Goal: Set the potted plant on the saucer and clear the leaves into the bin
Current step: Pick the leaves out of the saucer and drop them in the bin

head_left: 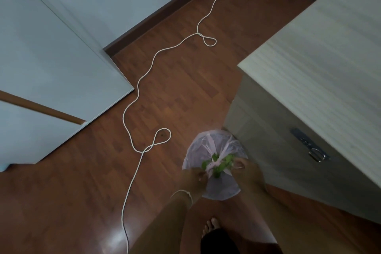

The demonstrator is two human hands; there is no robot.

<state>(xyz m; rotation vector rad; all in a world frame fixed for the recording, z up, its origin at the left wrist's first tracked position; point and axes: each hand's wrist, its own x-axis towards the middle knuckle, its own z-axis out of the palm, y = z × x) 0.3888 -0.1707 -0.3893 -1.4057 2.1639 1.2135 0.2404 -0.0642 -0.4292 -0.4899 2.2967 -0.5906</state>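
Observation:
A small round bin (pixel 208 144) lined with a pale pink plastic bag stands on the floor beside the cabinet. Green leaves (pixel 221 166) hang over its mouth, bunched between my two hands. My left hand (pixel 194 178) grips the leaves from the near left side, and my right hand (pixel 246 170) grips them from the right. Both hands hover directly above the bin opening. No potted plant or saucer is in view.
A light wooden cabinet (pixel 313 72) with a metal handle (pixel 309 144) stands right of the bin. A white cord (pixel 144 76) snakes across the brown wooden floor. White wardrobe doors (pixel 51 57) fill the left. My bare foot (pixel 211 226) is just below the bin.

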